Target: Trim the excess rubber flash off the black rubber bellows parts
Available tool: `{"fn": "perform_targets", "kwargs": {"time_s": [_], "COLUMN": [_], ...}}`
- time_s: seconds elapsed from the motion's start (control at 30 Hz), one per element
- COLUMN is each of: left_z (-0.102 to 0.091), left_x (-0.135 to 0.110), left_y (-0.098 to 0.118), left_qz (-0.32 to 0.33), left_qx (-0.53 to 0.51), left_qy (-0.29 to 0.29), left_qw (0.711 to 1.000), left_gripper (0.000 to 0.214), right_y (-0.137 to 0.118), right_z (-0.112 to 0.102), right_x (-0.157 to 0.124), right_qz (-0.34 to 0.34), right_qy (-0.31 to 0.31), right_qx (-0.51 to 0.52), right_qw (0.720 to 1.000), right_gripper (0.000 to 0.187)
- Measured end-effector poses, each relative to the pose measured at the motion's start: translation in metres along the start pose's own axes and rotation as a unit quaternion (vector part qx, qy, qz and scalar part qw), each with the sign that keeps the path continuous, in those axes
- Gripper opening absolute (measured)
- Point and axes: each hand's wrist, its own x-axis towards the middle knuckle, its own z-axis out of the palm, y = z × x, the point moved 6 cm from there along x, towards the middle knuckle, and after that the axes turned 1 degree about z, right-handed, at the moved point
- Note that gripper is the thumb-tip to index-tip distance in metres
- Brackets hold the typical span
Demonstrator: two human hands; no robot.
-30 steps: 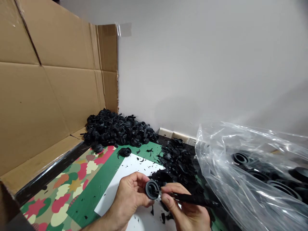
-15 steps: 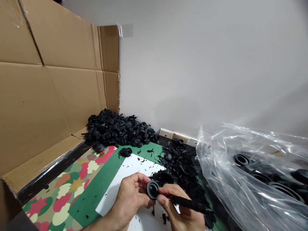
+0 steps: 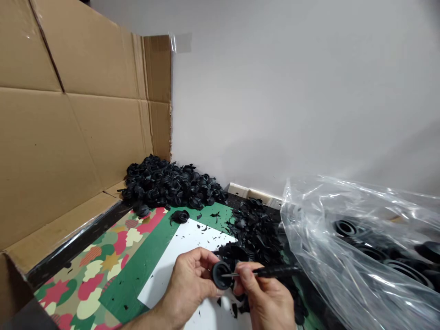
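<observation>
My left hand [image 3: 189, 282] is shut around a round black rubber bellows seal [image 3: 220, 275], holding it up with its open end facing my right hand. My right hand [image 3: 264, 293] grips a black-handled tool [image 3: 277, 272] with a thin metal tip. That tip reaches into the seal's opening. Close behind the hands lies a heap of black rubber trimmings [image 3: 256, 231]. Both hands hover above a white sheet [image 3: 187, 245], and they hide part of it.
A large pile of black ribbed seals [image 3: 168, 185] lies against a cardboard sheet [image 3: 75, 137] at the back left. A clear plastic bag [image 3: 347, 247] holding more seals sits on the right. A floral-patterned surface [image 3: 92, 266] and scattered black scraps lie below.
The tool has swung from slanting down to the right to nearly level, with its tip in the seal. The seal and both hands have shifted slightly right.
</observation>
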Motion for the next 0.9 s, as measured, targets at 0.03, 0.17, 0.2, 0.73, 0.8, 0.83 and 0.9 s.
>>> {"fn": "perform_targets", "kwargs": {"time_s": [0.03,0.17,0.2,0.73,0.8,0.83,0.9], "left_z": [0.000,-0.002,-0.002,-0.002,-0.002,-0.002,-0.002], "left_x": [0.000,0.000,0.000,0.001,0.001,0.000,0.000], "left_y": [0.001,0.004,0.005,0.006,0.007,0.007,0.006], "left_qz": [-0.002,-0.006,-0.006,-0.003,0.000,0.000,-0.004], "left_qx": [-0.003,-0.012,-0.011,0.000,0.002,0.002,0.000], "left_qy": [0.004,0.011,0.013,0.013,0.016,0.016,0.014], "left_qw": [1.000,1.000,1.000,1.000,1.000,1.000,1.000], "left_gripper": [0.033,0.033,0.032,0.030,0.030,0.030,0.030], "right_y": [0.000,-0.005,-0.005,-0.024,-0.028,-0.029,-0.031], "right_z": [-0.005,-0.022,-0.023,0.001,0.008,0.011,0.013], "right_x": [0.003,0.012,0.013,-0.001,-0.004,-0.005,-0.008], "right_qz": [0.016,0.009,0.004,-0.157,-0.221,-0.243,-0.264], "right_qy": [0.011,0.057,0.061,-0.049,-0.090,-0.106,-0.113], "right_qx": [0.018,0.045,0.044,-0.012,-0.021,-0.026,-0.028], "right_qw": [1.000,0.997,0.997,0.986,0.971,0.964,0.958], "right_gripper": [0.044,0.044,0.044,0.017,0.005,0.002,0.005]}}
